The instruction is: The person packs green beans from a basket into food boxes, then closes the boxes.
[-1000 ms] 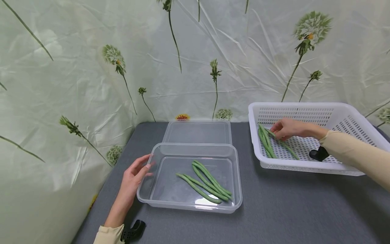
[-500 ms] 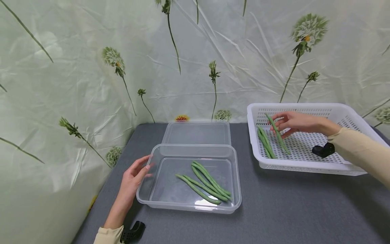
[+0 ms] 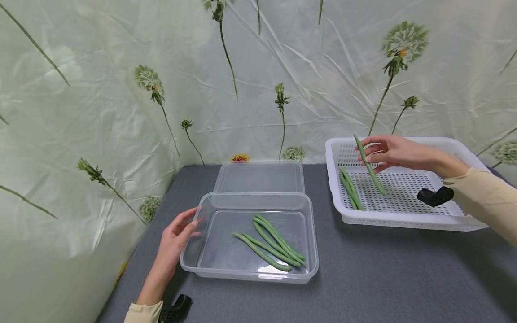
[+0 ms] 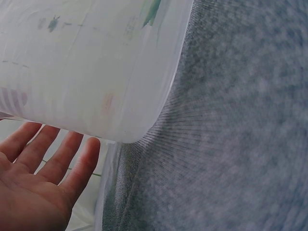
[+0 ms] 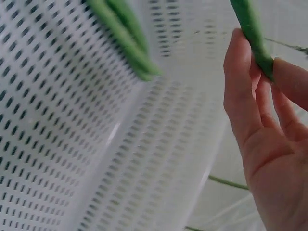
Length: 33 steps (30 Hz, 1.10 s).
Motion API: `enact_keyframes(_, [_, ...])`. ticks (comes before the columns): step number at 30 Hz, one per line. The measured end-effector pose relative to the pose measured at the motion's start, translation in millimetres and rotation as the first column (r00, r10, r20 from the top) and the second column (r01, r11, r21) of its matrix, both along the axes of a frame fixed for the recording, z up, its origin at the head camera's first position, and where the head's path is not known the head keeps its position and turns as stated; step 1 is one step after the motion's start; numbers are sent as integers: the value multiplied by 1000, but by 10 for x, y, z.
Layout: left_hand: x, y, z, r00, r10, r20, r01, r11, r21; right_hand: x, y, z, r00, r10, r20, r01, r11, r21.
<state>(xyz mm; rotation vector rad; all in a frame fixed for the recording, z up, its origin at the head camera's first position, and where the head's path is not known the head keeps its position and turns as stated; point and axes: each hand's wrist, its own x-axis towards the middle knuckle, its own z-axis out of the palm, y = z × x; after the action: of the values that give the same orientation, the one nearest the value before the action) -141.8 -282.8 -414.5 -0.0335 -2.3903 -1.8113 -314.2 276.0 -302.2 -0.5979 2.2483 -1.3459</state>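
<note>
My right hand pinches one green bean between thumb and fingertips, raised over the left part of a white perforated basket. The right wrist view shows this bean pointing upward from the grip. Other green beans lie at the basket's left side. My left hand rests its fingertips against the left wall of a clear plastic container. In the left wrist view the left hand's fingers are extended at the container's edge. Several green beans lie inside the container, toward its right side.
A clear flat lid lies behind the container. The dark grey tabletop runs under everything, and a flower-printed sheet hangs behind and to the left. Black wrist straps show at both cuffs.
My right hand has picked a bean off the basket floor and raised it, drawing it up and slightly back. My left hand stays at the container.
</note>
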Motion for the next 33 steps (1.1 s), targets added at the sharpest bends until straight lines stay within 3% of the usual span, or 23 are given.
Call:
enact_keyframes(7, [5, -4, 5, 1000, -8, -6, 8, 1000, -1, 182, -107, 173, 986, -94, -135, 100, 994, 41])
enact_keyframes(14, [-1, 0, 13, 1000, 1, 14, -1, 1000, -5, 338, -172, 210, 962, -132, -237, 129, 991, -27])
enact_keyframes(24, [-3, -8, 10, 1000, 4, 19, -4, 1000, -9, 678, -291, 293, 902, -237, -362, 214, 971, -103])
enact_keyframes(33, [-2, -4, 20, 1000, 4, 22, -4, 1000, -5, 966, -576, 246, 852, -343, -395, 284, 938, -202])
